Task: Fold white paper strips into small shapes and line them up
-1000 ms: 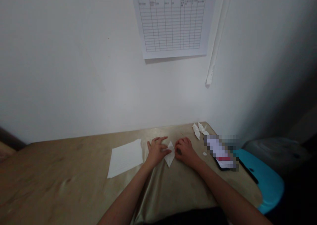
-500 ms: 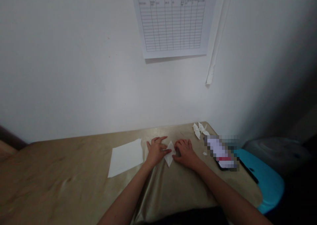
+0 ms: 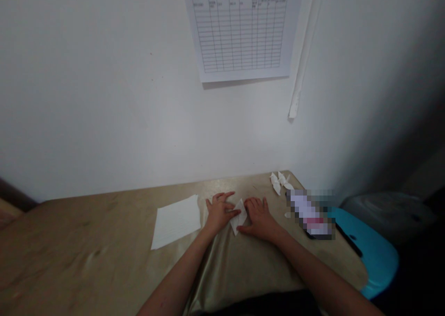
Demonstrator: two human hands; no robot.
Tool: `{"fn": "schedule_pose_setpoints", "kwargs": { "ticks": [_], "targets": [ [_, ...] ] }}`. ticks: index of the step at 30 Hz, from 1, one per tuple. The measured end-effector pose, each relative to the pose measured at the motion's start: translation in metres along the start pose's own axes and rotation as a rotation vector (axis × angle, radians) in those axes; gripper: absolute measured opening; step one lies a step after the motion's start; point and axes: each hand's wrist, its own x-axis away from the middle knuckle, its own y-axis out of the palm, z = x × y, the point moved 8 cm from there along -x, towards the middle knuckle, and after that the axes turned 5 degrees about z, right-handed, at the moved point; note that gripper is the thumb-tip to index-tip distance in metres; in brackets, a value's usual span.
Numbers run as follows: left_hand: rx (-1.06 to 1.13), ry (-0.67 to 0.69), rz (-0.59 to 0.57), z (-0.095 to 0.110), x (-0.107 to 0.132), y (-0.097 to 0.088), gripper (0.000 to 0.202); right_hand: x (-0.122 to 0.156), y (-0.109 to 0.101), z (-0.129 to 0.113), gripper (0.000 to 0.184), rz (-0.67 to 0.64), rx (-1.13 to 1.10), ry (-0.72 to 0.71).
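Observation:
A small folded white paper piece [image 3: 238,216] lies on the tan table [image 3: 86,242] between my two hands. My left hand [image 3: 218,211] rests on its left side, fingers spread and pressing the paper flat. My right hand [image 3: 256,218] lies on its right side, with its fingers stretched over the paper and its thumb along the lower edge. The folded piece has a pointed, diamond-like outline and is partly covered by both hands.
A stack of white sheets [image 3: 175,221] lies left of my hands. Folded white paper figures [image 3: 280,181] sit at the table's far right corner. A phone [image 3: 311,214] lies at the right edge. A blue stool [image 3: 368,251] stands beyond it. A gridded chart [image 3: 240,32] hangs on the wall.
My right hand has slid left and down over the folded paper, its fingers flattening from a loose curl. My left hand has stayed put.

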Motion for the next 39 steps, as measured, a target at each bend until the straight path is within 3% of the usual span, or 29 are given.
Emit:
{"fn": "schedule_pose_setpoints", "kwargs": {
  "ticks": [3,9,32,35,39],
  "targets": [
    [0.01,0.004,0.004,0.001,0.001,-0.001,0.012,0.001,-0.002,-0.001,0.068,-0.006,-0.001,-0.014],
    [-0.015,-0.001,0.005,-0.001,0.0,0.001,0.014,0.001,-0.006,0.0,0.049,-0.068,-0.042,-0.038],
    [0.0,0.003,0.005,-0.002,0.001,0.002,0.015,0.002,-0.004,-0.002,0.092,-0.071,-0.041,-0.014],
    [-0.007,0.012,0.024,-0.001,0.001,0.001,0.016,0.0,-0.008,0.001,0.073,-0.073,-0.088,-0.008],
    [-0.022,0.033,0.043,0.001,0.001,0.001,0.017,-0.006,-0.019,0.013,0.018,0.004,-0.134,0.047]
  ]
}}
